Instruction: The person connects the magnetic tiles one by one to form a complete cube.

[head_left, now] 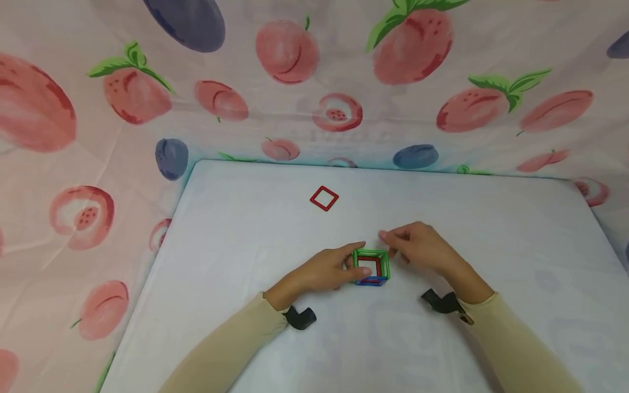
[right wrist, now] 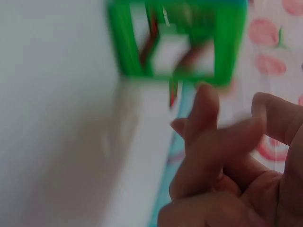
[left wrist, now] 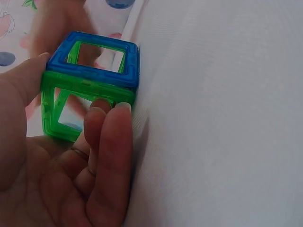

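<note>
A small open-framed cube of magnetic tiles stands near the middle of the table in the head view, with green tiles (head_left: 371, 253), a blue tile (head_left: 372, 282) and a red one inside its outline. My left hand (head_left: 324, 268) grips the cube from the left, thumb and fingers around it. Seen from the left wrist, the blue tile (left wrist: 94, 73) lies against a green tile (left wrist: 87, 85). My right hand (head_left: 423, 248) hovers just right of the cube, fingers loosely bent, nothing visible in them. The right wrist view blurs the green side (right wrist: 173, 80) above those fingertips.
A single red square tile (head_left: 318, 204) lies flat on the white table (head_left: 236, 218), farther back and left of the cube. Behind the table hangs a fruit-patterned cloth (head_left: 373, 109). Black straps (head_left: 300, 318) sit at both wrists.
</note>
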The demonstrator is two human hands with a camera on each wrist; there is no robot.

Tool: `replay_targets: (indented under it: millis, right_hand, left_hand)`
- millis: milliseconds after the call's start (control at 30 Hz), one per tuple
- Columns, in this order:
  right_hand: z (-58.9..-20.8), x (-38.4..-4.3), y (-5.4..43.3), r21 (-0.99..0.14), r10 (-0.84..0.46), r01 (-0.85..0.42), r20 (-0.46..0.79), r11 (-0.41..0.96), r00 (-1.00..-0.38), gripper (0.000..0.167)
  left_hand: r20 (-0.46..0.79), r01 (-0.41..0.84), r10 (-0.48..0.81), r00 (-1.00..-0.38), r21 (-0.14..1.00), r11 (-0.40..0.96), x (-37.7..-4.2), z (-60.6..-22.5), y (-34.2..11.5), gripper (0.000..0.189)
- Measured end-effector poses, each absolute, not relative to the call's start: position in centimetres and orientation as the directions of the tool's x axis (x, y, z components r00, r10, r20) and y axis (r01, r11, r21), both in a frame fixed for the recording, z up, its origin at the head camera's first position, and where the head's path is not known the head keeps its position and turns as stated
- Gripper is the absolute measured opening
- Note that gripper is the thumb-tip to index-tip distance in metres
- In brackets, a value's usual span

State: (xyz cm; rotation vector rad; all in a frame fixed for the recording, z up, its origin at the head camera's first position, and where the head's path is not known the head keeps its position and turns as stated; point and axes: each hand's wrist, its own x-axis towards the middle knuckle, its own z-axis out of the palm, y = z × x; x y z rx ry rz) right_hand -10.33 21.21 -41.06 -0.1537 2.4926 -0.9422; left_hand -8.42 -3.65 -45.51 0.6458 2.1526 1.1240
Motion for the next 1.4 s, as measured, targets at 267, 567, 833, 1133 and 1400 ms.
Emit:
replay_targets:
  millis: [267, 567, 833, 1133, 1400]
  right_hand:
    - [-41.0, -18.9, 18.0, -0.537, -0.464, -0.288, -0.226, 0.793, -0.856, 0.034]
    - [-43.4, -22.9, 13.9, -0.434, -0.644, -0.51, -0.252, 0.743, -0.723, 0.036]
    - [-43.0, -22.8, 13.9, -0.272, -0.556, -0.486, -0.342, 0.83, -0.758, 0.018]
    - [-43.3, -18.8, 18.3, -0.351, -0.52, -0.412, -0.31, 0.841, -0.796, 0.021]
    - [-39.1, -12.3, 20.9, -0.492, -0.566, -0.435, -0.151, 0.754, -0.81, 0.016]
  left_hand:
    - [-0.325, 0.106, 0.651, -0.686, 0.841, 0.531, -8.7, -45.6, -3.8, 0.071]
    - [-0.306, 0.109, 0.672, -0.674, 0.859, 0.501, -8.5, -45.7, -3.7, 0.065]
    - [-0.312, 0.108, 0.664, -0.679, 0.853, 0.511, -8.5, -45.5, -3.8, 0.064]
    - [-0.316, 0.104, 0.656, -0.686, 0.85, 0.517, -8.3, -45.7, -3.5, 0.061]
    - [-0.29, 0.124, 0.683, -0.67, 0.863, 0.489, -8.7, -45.8, -3.9, 0.069]
